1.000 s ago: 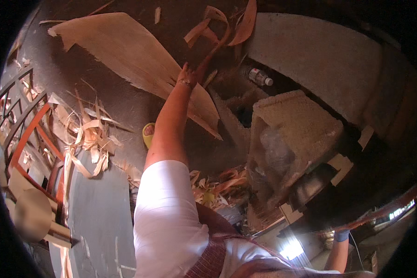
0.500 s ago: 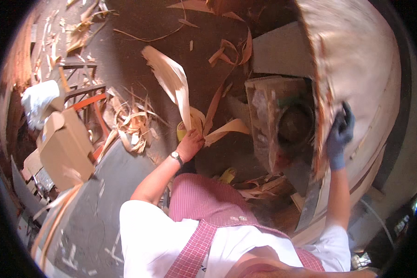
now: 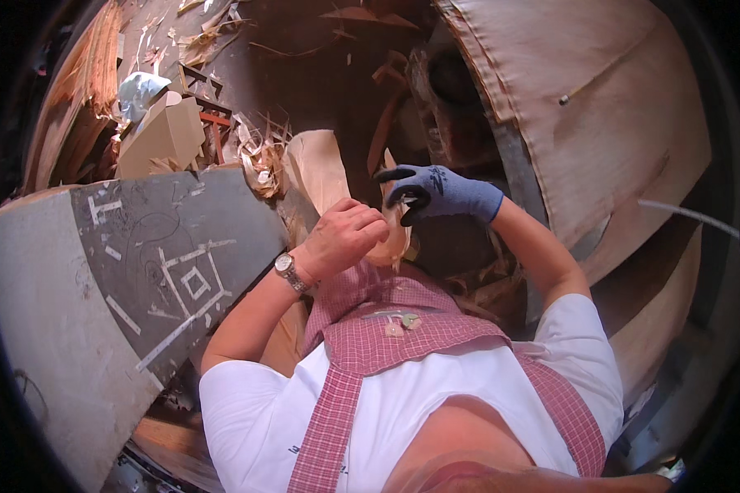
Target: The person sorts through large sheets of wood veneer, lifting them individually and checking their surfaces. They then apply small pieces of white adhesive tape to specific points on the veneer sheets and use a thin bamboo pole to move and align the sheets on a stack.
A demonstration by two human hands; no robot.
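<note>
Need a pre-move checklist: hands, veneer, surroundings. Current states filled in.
1. Left hand closed on the pale veneer: ok.
2. Right hand gripping veneer: cannot tell; it is curled at the upright piece, contact unclear.
3. Both hands gloved: not ok; right wears a blue-and-black glove, left is bare, with a wristwatch on the wrist.
4. Veneer lying flat: not ok; it is bent and curled.
5. Right hand off the large sheets at right: ok.
6. Floor free of scraps: not ok; tangled strips at left.
</note>
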